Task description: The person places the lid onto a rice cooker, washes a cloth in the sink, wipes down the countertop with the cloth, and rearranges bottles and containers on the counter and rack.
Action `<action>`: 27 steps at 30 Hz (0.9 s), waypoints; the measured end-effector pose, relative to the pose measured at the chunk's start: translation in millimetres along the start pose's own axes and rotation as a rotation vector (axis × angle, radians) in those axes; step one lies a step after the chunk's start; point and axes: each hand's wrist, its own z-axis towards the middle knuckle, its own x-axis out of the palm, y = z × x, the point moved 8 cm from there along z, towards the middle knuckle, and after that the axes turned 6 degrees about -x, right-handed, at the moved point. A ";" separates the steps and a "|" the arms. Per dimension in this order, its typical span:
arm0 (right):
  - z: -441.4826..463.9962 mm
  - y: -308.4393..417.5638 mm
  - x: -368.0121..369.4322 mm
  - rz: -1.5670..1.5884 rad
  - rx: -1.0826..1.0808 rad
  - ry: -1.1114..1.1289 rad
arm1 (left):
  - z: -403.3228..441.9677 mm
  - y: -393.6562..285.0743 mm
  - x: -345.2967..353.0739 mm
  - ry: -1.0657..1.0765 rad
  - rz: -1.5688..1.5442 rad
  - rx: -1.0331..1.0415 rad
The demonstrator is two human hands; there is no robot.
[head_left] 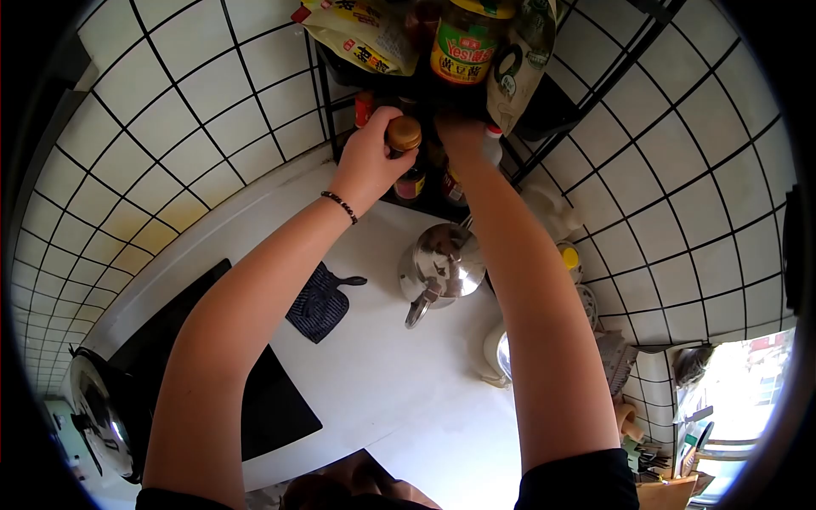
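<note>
My left hand (371,161) is closed around the neck of a dark bottle (404,134) with a gold-brown cap, at the lower level of a black corner rack (544,115). My right hand (459,134) reaches into the same level, just under the upper shelf. Its fingers are lost in shadow, so what they touch is hidden. Close to its wrist stands a bottle with a red-and-white cap (493,133). Between my hands are labelled bottles, one of them a dark bottle (410,185). A red-topped container (364,109) sits behind my left hand.
Above, the upper shelf holds a yellow-lidded sauce jar (466,42), a yellow packet (361,36) and a tan bag (520,68). Below are a shiny kettle (444,262), a dark pot holder (321,304), a white jug (496,353), a black cooktop (276,404) and a lidded pot (98,408).
</note>
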 end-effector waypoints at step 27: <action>-123.4 60.1 -289.3 0.758 0.226 0.430 | -94.0 15.1 6.5 0.046 -0.241 -0.140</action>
